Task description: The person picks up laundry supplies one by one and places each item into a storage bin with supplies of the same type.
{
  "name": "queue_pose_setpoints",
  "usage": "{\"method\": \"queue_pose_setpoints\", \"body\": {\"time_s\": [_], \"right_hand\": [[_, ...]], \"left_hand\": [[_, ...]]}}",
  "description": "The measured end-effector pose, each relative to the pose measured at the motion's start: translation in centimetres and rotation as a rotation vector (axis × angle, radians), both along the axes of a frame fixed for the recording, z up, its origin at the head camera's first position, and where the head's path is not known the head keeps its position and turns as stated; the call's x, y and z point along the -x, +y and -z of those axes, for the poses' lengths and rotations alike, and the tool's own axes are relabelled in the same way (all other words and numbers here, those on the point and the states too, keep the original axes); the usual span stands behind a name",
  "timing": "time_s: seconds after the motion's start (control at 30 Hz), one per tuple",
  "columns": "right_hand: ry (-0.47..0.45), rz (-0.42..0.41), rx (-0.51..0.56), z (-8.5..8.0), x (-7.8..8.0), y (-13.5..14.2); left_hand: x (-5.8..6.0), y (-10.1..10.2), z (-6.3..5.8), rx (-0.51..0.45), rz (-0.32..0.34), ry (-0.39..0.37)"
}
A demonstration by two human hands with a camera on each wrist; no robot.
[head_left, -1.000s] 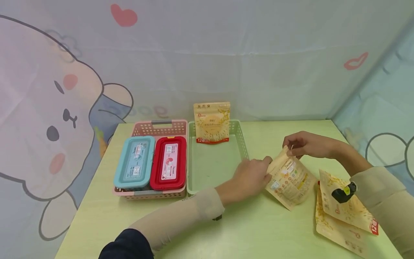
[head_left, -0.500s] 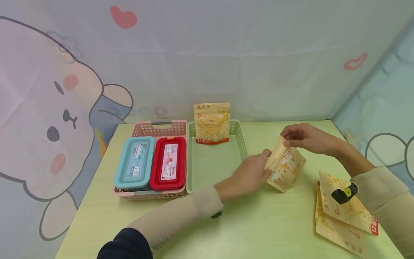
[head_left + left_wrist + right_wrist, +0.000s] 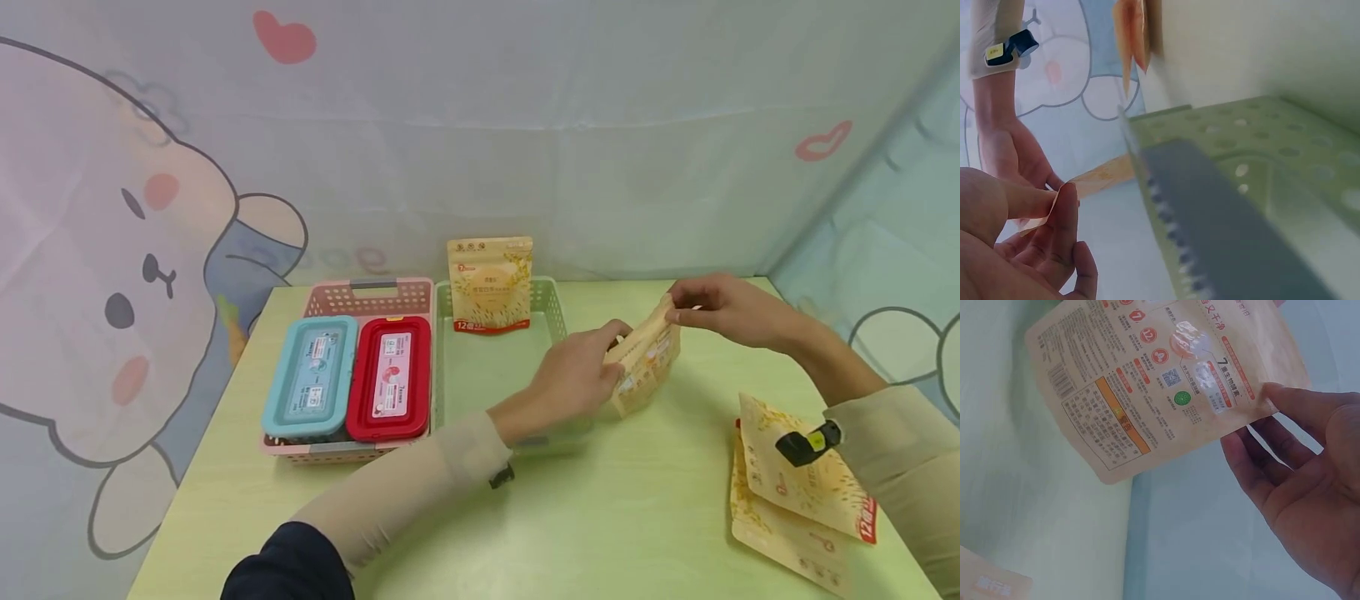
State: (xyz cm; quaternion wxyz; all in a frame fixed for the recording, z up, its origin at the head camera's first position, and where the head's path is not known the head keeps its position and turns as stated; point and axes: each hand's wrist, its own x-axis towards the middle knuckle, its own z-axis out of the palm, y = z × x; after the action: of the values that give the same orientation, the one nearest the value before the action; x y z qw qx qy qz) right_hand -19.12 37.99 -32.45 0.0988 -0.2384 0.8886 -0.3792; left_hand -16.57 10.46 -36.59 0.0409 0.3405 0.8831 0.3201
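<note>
Pouch [image 3: 647, 364] between the hands [image 3: 572, 372] [image 3: 723, 312], its opposite sides in their finger-and-thumb pinch.

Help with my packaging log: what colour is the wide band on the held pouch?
Orange: the band on the pouch shows best in the right wrist view.

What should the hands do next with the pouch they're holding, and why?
Probably ease the held pouch left over the green basket and lower it in. The left hand and right hand pinch opposite sides near its top, it is just right of the basket, and a similar pouch stands at the basket's back with bare floor before it.
</note>
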Motion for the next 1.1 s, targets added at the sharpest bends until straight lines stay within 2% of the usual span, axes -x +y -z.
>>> {"method": "queue_pose_setpoints", "body": {"time_s": [0.37,0.73,0.9,1.1], "right_hand": [[0.056,0.091,-0.070,-1.8,-0.2,0.1],[0.173,0.121,-0.142,-2.6,-0.6,-0.3],[0.220,0.129,-0.147,-2.9,-0.6,-0.8],[0.206,0.163,-0.146,-3.0,-0.2,-1.5]], "left_hand": [[1.4,-1.0,-1.1,-0.132,-0.044,-0.027],[3.0,-2.1,-0.1,-0.078,-0.080,-0.097],[3.5,-2.8,-0.8,-0.115,-0.088,-0.114],[4.1,-3.9,-2.0,-0.115,-0.081,-0.080]]}}
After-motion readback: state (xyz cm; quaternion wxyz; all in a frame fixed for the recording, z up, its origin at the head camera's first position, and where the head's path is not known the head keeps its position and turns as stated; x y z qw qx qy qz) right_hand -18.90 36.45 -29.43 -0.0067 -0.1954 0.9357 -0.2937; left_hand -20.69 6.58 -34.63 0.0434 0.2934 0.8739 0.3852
